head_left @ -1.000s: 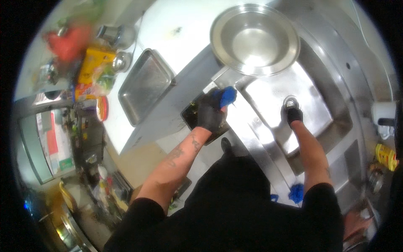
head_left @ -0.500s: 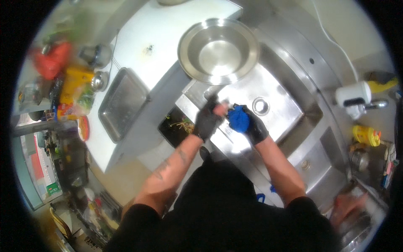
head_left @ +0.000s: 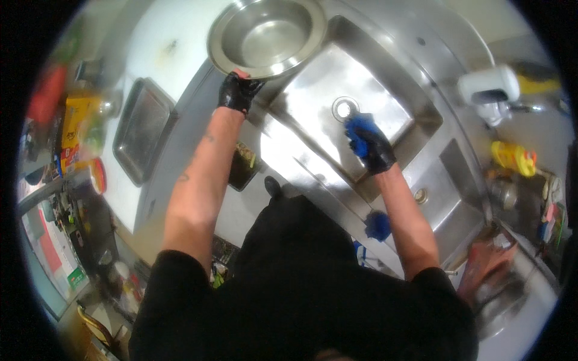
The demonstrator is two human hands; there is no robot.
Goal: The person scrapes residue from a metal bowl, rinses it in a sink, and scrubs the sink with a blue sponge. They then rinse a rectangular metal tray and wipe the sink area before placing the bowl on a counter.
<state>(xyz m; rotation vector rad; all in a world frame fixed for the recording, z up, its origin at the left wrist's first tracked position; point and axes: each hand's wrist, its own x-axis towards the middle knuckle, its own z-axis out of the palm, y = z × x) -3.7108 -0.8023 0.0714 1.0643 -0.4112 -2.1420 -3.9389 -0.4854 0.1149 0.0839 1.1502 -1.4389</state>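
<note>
Steel sink [head_left: 415, 129]: left fingers [head_left: 239, 91] pinching bowl [head_left: 267, 37] rim, right fingers [head_left: 367, 141] clenched around blue scrubber [head_left: 359, 129].

Silver steel bowl [head_left: 267, 36], black gloves on left hand [head_left: 236, 93] and right hand [head_left: 376, 153], blue scrubber [head_left: 359, 129]

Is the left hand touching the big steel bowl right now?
Touching. The head view shows the gloved left hand gripping the near rim of the steel bowl, its fingers overlapping the rim with no gap.

Sink basin [head_left: 313, 102] lies open; the big metal bowl [head_left: 268, 36] overhangs its left corner.
</note>
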